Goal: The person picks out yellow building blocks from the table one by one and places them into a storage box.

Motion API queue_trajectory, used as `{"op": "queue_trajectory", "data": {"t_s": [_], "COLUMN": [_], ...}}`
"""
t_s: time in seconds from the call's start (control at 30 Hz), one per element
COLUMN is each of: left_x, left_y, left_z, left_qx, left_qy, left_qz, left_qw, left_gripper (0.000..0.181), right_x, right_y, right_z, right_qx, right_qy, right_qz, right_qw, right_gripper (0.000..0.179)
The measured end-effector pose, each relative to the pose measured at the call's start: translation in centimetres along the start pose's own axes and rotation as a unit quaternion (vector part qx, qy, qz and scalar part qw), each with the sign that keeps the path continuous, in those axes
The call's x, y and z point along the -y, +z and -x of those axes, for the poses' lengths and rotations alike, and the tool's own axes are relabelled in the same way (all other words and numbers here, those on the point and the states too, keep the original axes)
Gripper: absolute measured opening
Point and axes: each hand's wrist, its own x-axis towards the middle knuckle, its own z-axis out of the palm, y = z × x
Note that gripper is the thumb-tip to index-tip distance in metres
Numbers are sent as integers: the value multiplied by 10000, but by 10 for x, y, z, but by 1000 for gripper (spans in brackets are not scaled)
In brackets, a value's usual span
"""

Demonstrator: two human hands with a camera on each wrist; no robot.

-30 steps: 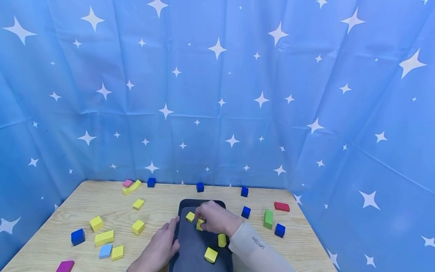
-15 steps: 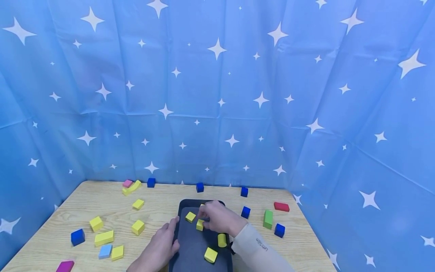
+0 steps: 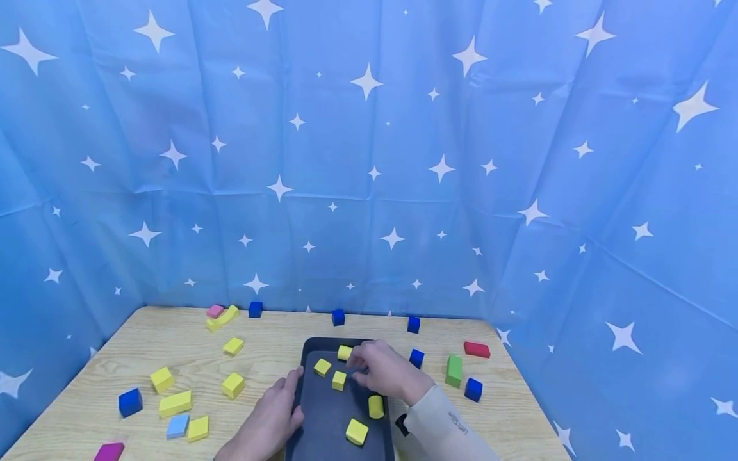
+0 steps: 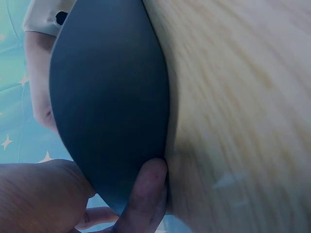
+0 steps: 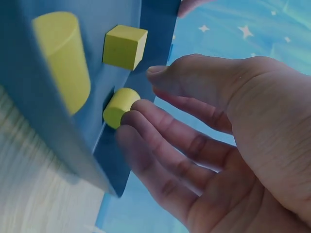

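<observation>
In the head view a dark baking tray (image 3: 323,435) holds several yellow blocks. My left hand (image 3: 266,416) grips its left edge; the left wrist view shows a fingertip (image 4: 154,174) against the outer wall and the thumb side at the rim. My right hand (image 3: 387,370) hovers over the tray's far right, holding nothing, thumb and fingers parted. Nearest to its fingertips is a yellow cylinder (image 5: 120,108) in the far end. A yellow cube (image 5: 125,47) lies nearby, and a larger yellow cylinder (image 3: 376,407) lies by the right wall. Another yellow block (image 3: 322,367) and a yellow cube (image 3: 357,432) rest inside.
Left on the wooden table (image 3: 271,349) lie several yellow blocks, a dark blue cube (image 3: 130,403), a light blue block (image 3: 177,426) and a magenta block (image 3: 109,452). Right are dark blue cubes, a green block (image 3: 453,371) and a red block (image 3: 476,349). A starry blue curtain (image 3: 369,160) surrounds the table.
My right hand has drawn back to the right, its fingers parting from the yellow cube, and the far yellow cylinder has come into sight. The left hand stays on the tray.
</observation>
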Motion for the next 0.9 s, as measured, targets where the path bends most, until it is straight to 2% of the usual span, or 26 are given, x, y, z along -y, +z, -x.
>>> {"op": "queue_trajectory", "data": {"t_s": [0.23, 0.37, 0.53, 0.73, 0.9], "left_x": [4, 5, 5, 5, 4], "left_y": [1, 2, 2, 3, 3], "left_z": [1, 0, -1, -2, -1], "left_qx": [-67, -68, -60, -47, -52], "left_qy": [181, 171, 109, 82, 139], "left_qz": [42, 40, -29, -87, -110], "left_qw": [9998, 9998, 9999, 9999, 9998], "left_gripper": [70, 70, 70, 70, 70], "right_x": [-12, -15, -20, -28, -35], "right_y": [-2, -1, 3, 8, 12], "right_z": [13, 23, 34, 45, 49], "right_qx": [-323, -562, -830, -1038, -863], "right_qy": [150, 245, 577, 1022, 1442], "right_qz": [-89, -81, -264, -575, -909], "right_qw": [9993, 9981, 9945, 9877, 9816], "right_gripper": [19, 19, 23, 39, 58]}}
